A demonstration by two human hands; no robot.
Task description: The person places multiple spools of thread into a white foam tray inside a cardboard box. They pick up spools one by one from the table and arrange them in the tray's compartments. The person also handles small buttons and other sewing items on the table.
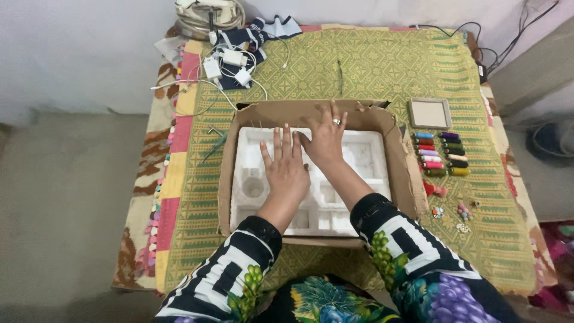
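A shallow brown cardboard box (402, 164) lies in front of me on a green patterned cloth. Inside it sits a white moulded foam insert (366, 160) with several recesses. My left hand (286, 167) rests flat on the foam, fingers spread and pointing away from me. My right hand (326, 136), with a ring on one finger, lies flat further back, reaching to the far edge of the foam near the box wall. Neither hand holds anything.
Rows of coloured thread spools (441, 153) lie right of the box, with a small square frame (430, 113) behind them and small beads (459, 213) in front. White chargers and cables (230, 66) lie at the back left. The green patterned cloth (371, 66) covers the low table.
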